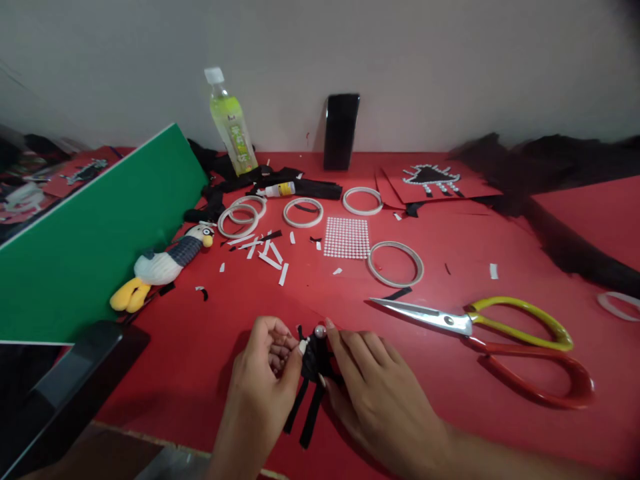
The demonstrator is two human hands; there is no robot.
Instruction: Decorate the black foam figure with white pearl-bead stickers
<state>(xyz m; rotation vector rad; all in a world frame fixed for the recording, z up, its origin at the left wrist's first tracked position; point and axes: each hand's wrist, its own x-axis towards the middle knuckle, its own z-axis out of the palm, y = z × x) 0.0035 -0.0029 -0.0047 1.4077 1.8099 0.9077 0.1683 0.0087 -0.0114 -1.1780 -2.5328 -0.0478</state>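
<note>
A small black fabric piece (311, 360) with strips hanging toward the near edge lies on the red table. A large round pearl (320, 331) sits at its top. My left hand (265, 380) is at the piece's left side, fingers curled, thumb and index finger pinched at its edge near small white beads. My right hand (375, 387) lies along the right side, its index fingertip beside the pearl and its thumb touching the black fabric. Its fingers rest flat and close together. Whatever is in the left pinch is too small to make out.
Large scissors (447, 321) lie right of my hands. Beyond are a pearl sheet (347, 238), tape rings (395, 264), a glue bottle (280, 190), a drink bottle (233, 130) and a phone (341, 132). A plush bird (160, 268) leans by a green board (105, 233).
</note>
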